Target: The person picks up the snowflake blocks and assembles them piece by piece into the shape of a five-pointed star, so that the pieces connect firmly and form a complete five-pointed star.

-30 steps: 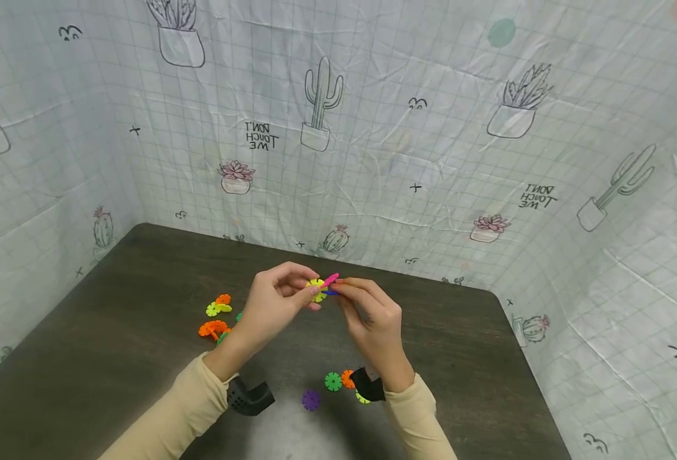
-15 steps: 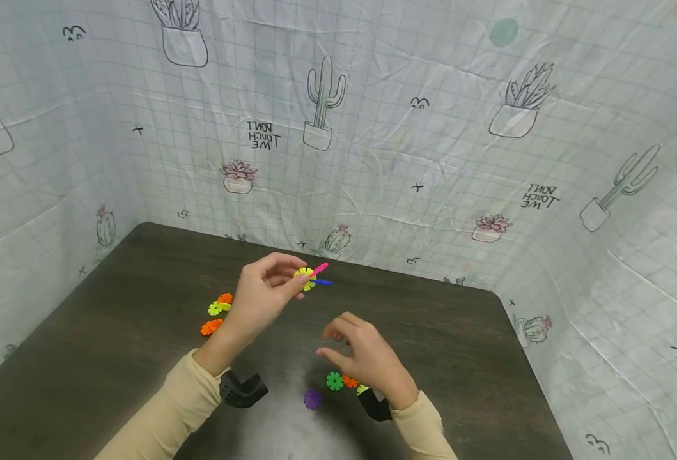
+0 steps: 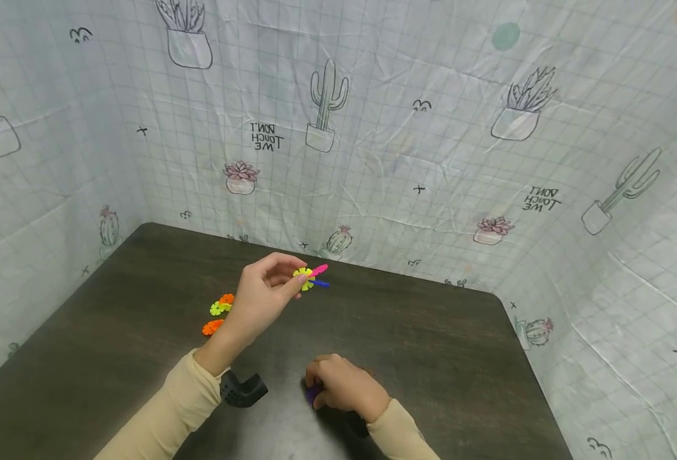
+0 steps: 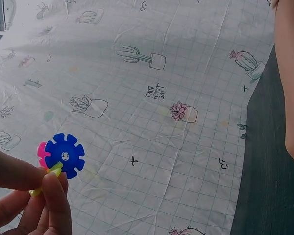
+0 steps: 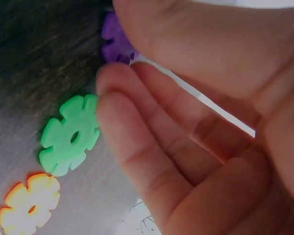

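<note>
Left hand: just below centre of the head frame, yellow disc point(image 3: 300, 272) pinched between fingertips of the left hand point(image 3: 263, 287)
Stuck onto the yellow: pink disc point(image 3: 320, 270) and blue disc point(image 4: 66, 159), both carried along
Right hand: lower middle of the head frame, fingers of the right hand point(image 3: 344, 383) bent over the purple disc point(image 5: 116, 41); can't tell if it's actually gripped
Other discs: green disc point(image 5: 71, 134) and orange disc point(image 5: 32, 203) seen lying lower left in the right wrist frame
Backdrop: dark table point(image 3: 430, 345) bordered by cactus-print cloth point(image 3: 373, 128), upper frame
</note>
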`<state>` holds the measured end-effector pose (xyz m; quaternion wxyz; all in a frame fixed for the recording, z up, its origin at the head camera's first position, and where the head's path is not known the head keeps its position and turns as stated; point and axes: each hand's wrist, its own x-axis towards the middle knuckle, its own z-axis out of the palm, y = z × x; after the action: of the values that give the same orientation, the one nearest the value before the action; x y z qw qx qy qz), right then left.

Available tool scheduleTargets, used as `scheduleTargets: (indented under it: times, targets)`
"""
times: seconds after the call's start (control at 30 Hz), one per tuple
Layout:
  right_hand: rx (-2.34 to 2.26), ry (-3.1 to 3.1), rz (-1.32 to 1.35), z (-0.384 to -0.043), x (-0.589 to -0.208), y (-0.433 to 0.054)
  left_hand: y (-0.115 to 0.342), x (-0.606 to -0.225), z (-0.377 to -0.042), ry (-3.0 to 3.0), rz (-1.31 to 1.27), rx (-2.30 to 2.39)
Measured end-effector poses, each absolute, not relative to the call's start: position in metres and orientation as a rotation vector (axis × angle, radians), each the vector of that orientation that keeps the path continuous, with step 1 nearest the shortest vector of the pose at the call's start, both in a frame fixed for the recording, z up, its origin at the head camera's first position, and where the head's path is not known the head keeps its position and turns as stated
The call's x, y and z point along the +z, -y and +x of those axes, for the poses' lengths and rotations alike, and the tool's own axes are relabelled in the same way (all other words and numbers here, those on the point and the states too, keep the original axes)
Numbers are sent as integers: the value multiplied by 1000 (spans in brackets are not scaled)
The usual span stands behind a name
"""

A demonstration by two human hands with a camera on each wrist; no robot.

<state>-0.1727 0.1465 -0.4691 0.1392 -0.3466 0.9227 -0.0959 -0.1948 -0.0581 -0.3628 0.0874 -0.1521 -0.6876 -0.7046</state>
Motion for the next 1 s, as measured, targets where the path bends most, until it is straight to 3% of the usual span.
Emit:
scheduleTargets:
  times: [0.37,0.53,0.7,0.9,1.0]
  targets:
    - [-288,-2563,-881,-185,-467,-148,57,-361,-195,2045,-450,-2108]
    - [-494,-2530,-880,-188,-472,-157,58,-360,-196,2039,-449,-2121]
    - [-1029,-2452,-880,-193,-465,-164,60,-360,-195,2049,-476,-2103]
    - [-1978,-2465,-839,-198,-420,-163,59,-361,-195,2068,-525,-2068]
    - [-2243,-2517,-887,-198,-400,-163,58,-361,-196,2079,-532,-2044]
